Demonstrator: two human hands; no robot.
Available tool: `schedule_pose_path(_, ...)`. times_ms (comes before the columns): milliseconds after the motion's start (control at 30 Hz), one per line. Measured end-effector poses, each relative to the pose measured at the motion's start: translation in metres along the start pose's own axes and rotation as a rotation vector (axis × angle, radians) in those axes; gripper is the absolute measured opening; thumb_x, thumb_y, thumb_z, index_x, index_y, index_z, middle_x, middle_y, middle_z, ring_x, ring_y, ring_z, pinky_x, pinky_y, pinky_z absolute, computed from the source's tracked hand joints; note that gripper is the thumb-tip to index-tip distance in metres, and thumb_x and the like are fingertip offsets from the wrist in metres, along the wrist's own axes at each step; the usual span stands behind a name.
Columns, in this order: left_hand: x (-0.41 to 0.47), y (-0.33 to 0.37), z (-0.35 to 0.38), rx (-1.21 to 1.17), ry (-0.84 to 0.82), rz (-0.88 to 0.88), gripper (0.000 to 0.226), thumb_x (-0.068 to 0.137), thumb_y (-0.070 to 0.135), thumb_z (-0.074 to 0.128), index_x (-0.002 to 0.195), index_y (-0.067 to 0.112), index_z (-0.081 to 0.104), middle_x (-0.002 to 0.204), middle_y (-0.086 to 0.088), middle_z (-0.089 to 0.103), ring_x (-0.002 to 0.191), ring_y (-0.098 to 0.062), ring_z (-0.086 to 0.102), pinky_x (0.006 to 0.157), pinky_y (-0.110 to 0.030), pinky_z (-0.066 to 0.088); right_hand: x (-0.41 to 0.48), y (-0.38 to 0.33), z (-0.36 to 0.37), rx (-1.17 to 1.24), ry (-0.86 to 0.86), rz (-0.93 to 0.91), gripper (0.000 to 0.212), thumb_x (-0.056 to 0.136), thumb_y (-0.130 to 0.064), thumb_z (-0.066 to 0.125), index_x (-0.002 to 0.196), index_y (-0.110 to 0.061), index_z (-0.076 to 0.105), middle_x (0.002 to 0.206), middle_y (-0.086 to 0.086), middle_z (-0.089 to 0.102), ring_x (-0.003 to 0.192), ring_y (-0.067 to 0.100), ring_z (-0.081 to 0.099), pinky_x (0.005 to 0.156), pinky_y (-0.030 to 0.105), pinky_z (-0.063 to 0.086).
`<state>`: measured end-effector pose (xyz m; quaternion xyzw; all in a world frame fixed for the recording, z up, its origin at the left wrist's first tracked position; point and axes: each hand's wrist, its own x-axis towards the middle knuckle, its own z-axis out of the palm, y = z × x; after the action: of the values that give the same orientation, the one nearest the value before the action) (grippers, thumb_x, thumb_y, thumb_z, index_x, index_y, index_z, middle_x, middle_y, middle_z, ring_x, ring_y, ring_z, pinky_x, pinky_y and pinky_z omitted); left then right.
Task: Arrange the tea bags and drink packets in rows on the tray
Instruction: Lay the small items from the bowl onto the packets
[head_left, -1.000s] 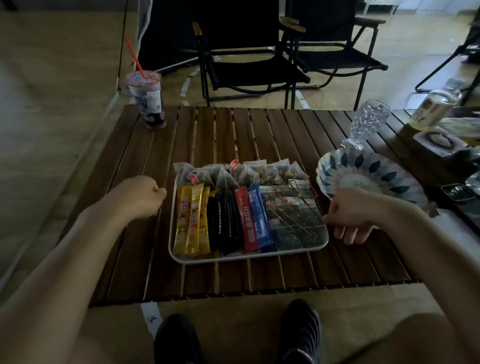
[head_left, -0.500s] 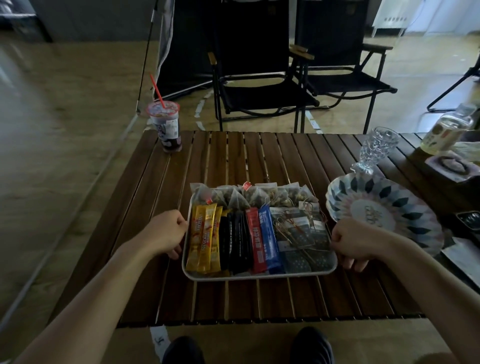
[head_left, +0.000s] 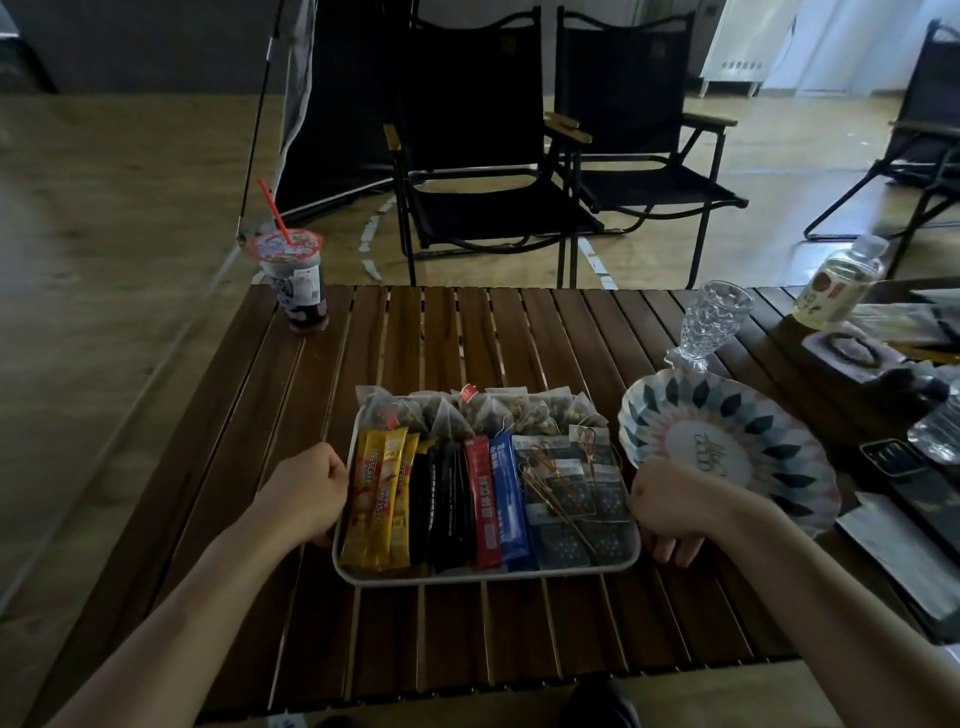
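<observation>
- The tray (head_left: 483, 576), at frame centre, is gripped at its side rims by the curled left hand (head_left: 306, 488) and right hand (head_left: 670, 504).
- The stick packets (head_left: 483, 499) are laid side by side, long axes bottom-to-top: three or four yellow, one red, one blue.
- The tea bags (head_left: 467, 410) are lined along its upper rim.

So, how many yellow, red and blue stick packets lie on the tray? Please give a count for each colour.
yellow stick packets: 3
red stick packet: 1
blue stick packet: 1
Total: 5, all lying side by side on the tray.
</observation>
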<state>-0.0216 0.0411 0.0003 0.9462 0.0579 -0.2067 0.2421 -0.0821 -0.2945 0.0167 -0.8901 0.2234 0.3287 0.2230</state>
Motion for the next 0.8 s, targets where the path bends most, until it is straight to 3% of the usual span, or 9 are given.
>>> schedule_pose_path(133,-0.002,0.002,-0.004,0.134,0.029,0.0,0.015,0.102,0.031,0.042,0.099,0.022,0.053,0.087,0.0,0.062,0.071,-0.014,0.064,0.059,-0.027,0.051,-0.003,0.0,0.003,-0.057,0.09,-0.002,0.015,0.097,-0.021,0.054,0.091,-0.011,0.063,0.084,0.009,0.072,0.062,0.015,0.07,0.051,0.024,0.054)
schedule_pose_path(267,-0.007,0.009,-0.015,0.228,0.232,0.041,0.015,0.101,0.036,0.044,0.098,0.027,0.056,0.08,0.006,0.062,0.069,-0.009,0.06,0.056,-0.024,0.043,-0.014,-0.015,-0.002,-0.215,0.549,-0.3,0.021,0.1,-0.028,0.049,0.083,-0.021,0.059,0.075,-0.006,0.061,0.061,0.005,0.058,0.053,0.018,0.041)
schedule_pose_path(367,-0.006,0.017,-0.016,0.198,0.249,0.107,0.014,0.1,0.038,0.045,0.097,0.028,0.055,0.078,0.009,0.062,0.065,-0.005,0.059,0.053,-0.022,0.039,-0.017,-0.037,0.002,-0.111,0.555,-0.538,0.011,0.098,-0.034,0.053,0.094,-0.025,0.058,0.084,-0.011,0.06,0.07,0.0,0.056,0.057,0.013,0.042)
schedule_pose_path(433,-0.003,0.02,-0.016,0.193,0.215,0.136,0.012,0.099,0.039,0.047,0.098,0.03,0.055,0.077,0.01,0.061,0.064,-0.002,0.058,0.05,-0.019,0.038,-0.002,-0.042,0.001,-0.039,0.589,-0.58,0.011,0.096,-0.037,0.057,0.099,-0.027,0.058,0.094,-0.015,0.058,0.078,-0.002,0.056,0.06,0.013,0.042)
schedule_pose_path(533,0.001,0.024,-0.019,0.191,0.134,0.088,0.01,0.098,0.041,0.049,0.099,0.031,0.053,0.079,0.008,0.063,0.065,-0.004,0.06,0.05,-0.018,0.038,0.034,-0.028,-0.023,0.25,0.809,-0.475,0.021,0.093,-0.035,0.061,0.109,-0.022,0.059,0.105,-0.009,0.057,0.089,0.005,0.056,0.066,0.015,0.042)
schedule_pose_path(633,0.007,0.025,-0.018,0.186,0.1,0.071,0.009,0.098,0.04,0.051,0.098,0.031,0.052,0.078,0.007,0.065,0.064,-0.006,0.063,0.051,-0.02,0.042,0.066,-0.006,-0.055,0.53,1.002,-0.249,0.035,0.091,-0.029,0.065,0.121,-0.015,0.054,0.121,0.003,0.051,0.108,0.018,0.055,0.081,0.031,0.051)
schedule_pose_path(700,0.013,0.026,-0.016,0.195,0.148,0.08,0.007,0.097,0.038,0.052,0.095,0.031,0.052,0.076,0.007,0.063,0.062,-0.007,0.062,0.05,-0.021,0.042,0.082,0.006,-0.07,0.59,1.068,-0.14,0.05,0.087,-0.025,0.07,0.129,-0.01,0.047,0.13,0.01,0.043,0.117,0.025,0.049,0.09,0.036,0.049)
schedule_pose_path(800,0.023,0.025,-0.014,0.164,0.291,0.138,0.013,0.094,0.034,0.056,0.083,0.033,0.05,0.069,0.008,0.061,0.056,-0.008,0.059,0.047,-0.023,0.041,0.102,0.017,-0.093,0.672,1.128,-0.058,0.072,0.081,-0.024,0.078,0.136,-0.005,0.036,0.135,0.015,0.037,0.123,0.028,0.042,0.092,0.029,0.041)
